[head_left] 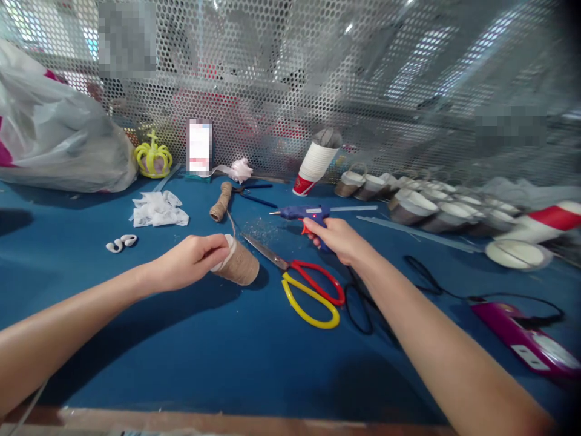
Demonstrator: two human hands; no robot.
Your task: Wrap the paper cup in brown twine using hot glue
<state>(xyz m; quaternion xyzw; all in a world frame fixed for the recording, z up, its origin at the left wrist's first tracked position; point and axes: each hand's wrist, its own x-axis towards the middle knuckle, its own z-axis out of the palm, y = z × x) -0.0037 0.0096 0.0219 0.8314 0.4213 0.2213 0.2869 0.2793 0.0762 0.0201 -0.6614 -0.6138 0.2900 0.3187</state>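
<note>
My left hand (193, 260) grips a paper cup wrapped in brown twine (241, 264) by its white rim, the cup tilted on its side just over the table. A strand of twine runs from near the rim up to a twine bundle (221, 203) behind it. My right hand (333, 237) is closed around a blue hot glue gun (306, 212) with an orange trigger; its nozzle points left. Between the two hands lie scissors (290, 266), with one red and one yellow handle loop and the blades partly hidden by nothing.
Stacked paper cups (318, 160) lean at the back. Several twine-covered small baskets (417, 206) stand at right, near a purple power strip (521, 339) with a black cord. A plastic bag (63, 127), yellow crown (153, 158) and white lace (160, 209) are at left. Perforated metal sheet rises behind.
</note>
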